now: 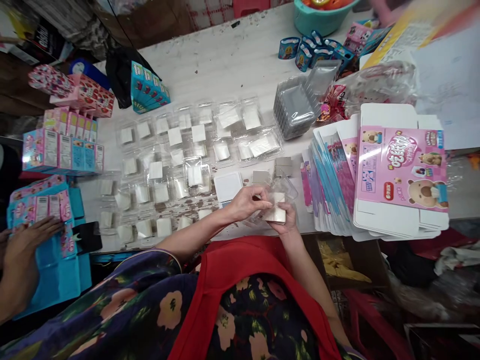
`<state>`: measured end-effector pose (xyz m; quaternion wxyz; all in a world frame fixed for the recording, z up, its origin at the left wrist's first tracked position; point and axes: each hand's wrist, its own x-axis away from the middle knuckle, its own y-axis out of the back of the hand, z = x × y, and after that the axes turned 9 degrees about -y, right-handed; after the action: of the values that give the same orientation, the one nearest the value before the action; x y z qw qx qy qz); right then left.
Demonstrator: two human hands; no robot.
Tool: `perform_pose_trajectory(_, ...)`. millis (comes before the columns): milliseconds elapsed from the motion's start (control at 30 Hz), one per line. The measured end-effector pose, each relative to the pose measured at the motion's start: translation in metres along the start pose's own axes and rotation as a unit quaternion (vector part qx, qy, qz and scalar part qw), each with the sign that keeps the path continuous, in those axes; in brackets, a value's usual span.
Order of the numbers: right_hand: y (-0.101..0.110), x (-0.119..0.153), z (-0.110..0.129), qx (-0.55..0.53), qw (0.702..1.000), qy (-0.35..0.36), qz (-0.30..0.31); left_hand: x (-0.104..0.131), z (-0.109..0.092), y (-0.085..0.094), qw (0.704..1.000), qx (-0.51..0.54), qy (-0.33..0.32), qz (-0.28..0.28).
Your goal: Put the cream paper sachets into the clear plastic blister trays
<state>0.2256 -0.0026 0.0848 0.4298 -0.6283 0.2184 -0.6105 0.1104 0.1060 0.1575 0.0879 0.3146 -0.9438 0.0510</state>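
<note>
Near the table's front edge, my right hand [288, 218] is wrapped round a small cream-coloured packet [276, 214]. My left hand [252, 202] meets it from the left, with thumb and fingers pinched together at the packet's upper left; what they pinch is too small to tell. A clear plastic tray [288, 188] shows just behind the packet. Left of my hands, rows of clear trays [195, 175] with cream packets in them cover the table. A white card [228, 185] lies behind my left wrist, and small grey pieces [283, 166] lie behind my right hand.
Flat pink boxes [403, 170] are piled at the right, beside stacked clear trays [294, 107]. A teal basin [318, 17] stands at the back. Folded boxes [62, 150] stand at the left, where another person's hand [35, 235] rests on blue and pink packaging.
</note>
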Motion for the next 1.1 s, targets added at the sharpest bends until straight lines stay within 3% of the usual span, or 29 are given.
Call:
perform_pose_trajectory(167, 0.018, 0.027, 0.005, 0.017, 0.997, -0.017, 0.077, 0.012, 0.001, 0.006, 0.992, 0.070, -0.026, -0.100)
perform_pose_trajectory(267, 0.030, 0.045, 0.002, 0.019, 0.995, -0.036, 0.096, 0.020, 0.008, 0.010, 0.993, 0.094, -0.012, -0.075)
perform_pose_trajectory(367, 0.035, 0.056, -0.006, 0.020, 0.993, -0.061, 0.099, 0.024, 0.020, 0.009, 0.989, 0.130, 0.033, -0.063)
perform_pose_trajectory(500, 0.031, 0.060, -0.016, 0.033, 0.994, -0.078, 0.070, 0.030, 0.030, 0.000, 0.979, 0.115, 0.052, -0.161)
perform_pose_trajectory(567, 0.029, 0.061, -0.019, 0.045, 0.994, -0.079, 0.059, 0.035, 0.032, -0.003, 0.977, 0.117, 0.050, -0.170)
perform_pose_trajectory(733, 0.036, 0.073, -0.017, 0.046, 0.997, -0.056, 0.035, 0.045, 0.033, 0.008, 0.988, 0.123, 0.049, -0.085)
perform_pose_trajectory(833, 0.037, 0.087, -0.008, 0.097, 0.995, -0.036, 0.013, 0.049, 0.036, 0.016, 0.991, 0.090, 0.060, -0.078)
perform_pose_trajectory(933, 0.032, 0.101, 0.001, 0.152, 0.988, -0.023, 0.003, 0.054, 0.041, 0.019, 0.996, 0.020, 0.081, -0.018)
perform_pose_trajectory(1100, 0.031, 0.101, 0.001, 0.232, 0.963, -0.132, 0.034, 0.059, 0.045, 0.027, 0.985, -0.090, 0.082, 0.118)
